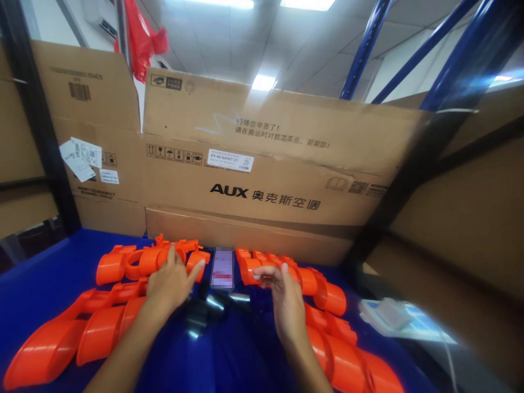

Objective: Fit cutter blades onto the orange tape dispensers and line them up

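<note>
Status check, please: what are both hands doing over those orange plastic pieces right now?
Left hand open, resting on orange parts. Right hand open, fingers curled, empty, above the right-side orange pile. Phone standing between the hands, cardboard boxes behind.

The orange parts [123,322] at nine o'clock and the orange parts [327,297] at three o'clock look like smooth, glossy moulded plastic. The blue table cover [49,273] looks like matt cloth. At twelve o'clock the boxes [262,164] are dull brown corrugated cardboard bearing white paper labels [230,160]. The blue rack beams [364,49] at one o'clock seem to be painted metal.
</note>
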The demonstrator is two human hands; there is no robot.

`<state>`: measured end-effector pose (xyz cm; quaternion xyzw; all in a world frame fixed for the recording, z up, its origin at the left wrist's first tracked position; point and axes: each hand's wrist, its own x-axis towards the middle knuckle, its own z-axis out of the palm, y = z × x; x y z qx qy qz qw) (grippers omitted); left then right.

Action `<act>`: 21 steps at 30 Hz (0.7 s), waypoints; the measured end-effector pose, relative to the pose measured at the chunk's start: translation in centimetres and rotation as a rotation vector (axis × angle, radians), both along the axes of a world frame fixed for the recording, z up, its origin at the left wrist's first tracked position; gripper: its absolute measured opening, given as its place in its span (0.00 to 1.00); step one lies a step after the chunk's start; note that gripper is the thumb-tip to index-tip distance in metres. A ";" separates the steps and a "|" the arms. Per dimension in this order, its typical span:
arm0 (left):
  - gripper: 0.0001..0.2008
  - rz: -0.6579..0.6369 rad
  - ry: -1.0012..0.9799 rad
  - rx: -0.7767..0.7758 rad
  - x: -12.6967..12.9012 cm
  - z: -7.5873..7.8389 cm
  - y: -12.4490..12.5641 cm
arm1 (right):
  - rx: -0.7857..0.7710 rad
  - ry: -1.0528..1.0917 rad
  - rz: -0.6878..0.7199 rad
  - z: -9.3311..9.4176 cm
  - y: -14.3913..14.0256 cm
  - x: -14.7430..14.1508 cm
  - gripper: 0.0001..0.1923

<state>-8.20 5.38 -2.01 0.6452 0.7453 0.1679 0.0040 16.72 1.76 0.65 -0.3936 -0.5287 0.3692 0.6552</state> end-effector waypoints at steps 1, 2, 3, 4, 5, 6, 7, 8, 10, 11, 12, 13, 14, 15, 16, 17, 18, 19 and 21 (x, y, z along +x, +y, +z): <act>0.43 0.006 -0.002 0.018 0.0 0.0 0.0 | 0.001 -0.002 0.000 0.0 0.0 0.0 0.28; 0.43 0.009 -0.005 0.045 0.0 0.0 0.0 | 0.002 -0.006 0.000 0.0 0.0 0.0 0.28; 0.44 0.011 -0.009 0.077 0.0 -0.1 0.0 | 0.003 -0.009 0.001 0.0 0.0 0.0 0.28; 0.44 0.013 -0.012 0.113 -0.1 -0.1 0.0 | 0.003 -0.012 0.002 0.1 0.0 0.0 0.28; 0.44 0.017 -0.014 0.152 -0.1 -0.2 0.0 | 0.004 -0.012 0.003 0.1 0.0 0.0 0.28; 0.44 0.020 -0.012 0.192 -0.2 -0.2 0.0 | 0.006 -0.011 0.004 0.1 -0.1 0.0 0.28; 0.44 0.023 -0.005 0.236 -0.2 -0.2 0.1 | 0.007 -0.011 0.004 0.1 -0.1 0.0 0.28; 0.45 0.027 0.004 0.284 -0.3 -0.2 0.1 | 0.006 -0.012 0.005 0.1 -0.1 0.0 0.28; 0.45 0.036 0.021 0.385 -0.3 0.1 0.1 | 0.003 -0.013 0.001 0.1 0.0 0.1 0.29; 0.45 0.039 0.023 0.434 -0.2 0.4 0.1 | 0.002 -0.014 -0.003 0.0 0.0 0.1 0.29; 0.44 0.041 0.019 0.481 -0.1 0.7 0.1 | 0.003 -0.016 -0.008 -0.1 0.0 0.1 0.29; 0.43 0.041 0.007 0.527 0.0 1.0 0.0 | 0.007 -0.016 -0.017 -0.1 0.0 0.2 0.29; 0.42 0.034 -0.008 0.571 0.1 1.4 -0.2 | 0.011 -0.015 -0.026 -0.1 0.1 0.2 0.29; 0.42 0.016 -0.025 0.617 0.3 1.7 -0.4 | 0.015 -0.014 -0.036 -0.1 0.1 0.2 0.28; 0.41 -0.015 -0.040 0.664 0.5 2.0 -0.6 | 0.020 -0.013 -0.044 -0.1 0.1 0.2 0.28; 0.41 -0.064 -0.050 0.714 0.6 2.2 -0.8 | 0.026 -0.014 -0.051 0.0 0.1 0.1 0.27; 0.40 -0.128 -0.054 0.762 0.8 2.4 -1.1 | 0.031 -0.014 -0.056 0.0 0.1 0.1 0.25; 0.40 -0.206 -0.052 0.806 1.0 2.4 -1.4 | 0.035 -0.012 -0.057 0.1 0.1 0.0 0.24; 0.37 -0.387 -0.033 0.869 1.5 2.2 -1.8 | 0.035 0.009 -0.045 0.2 0.2 -0.2 0.26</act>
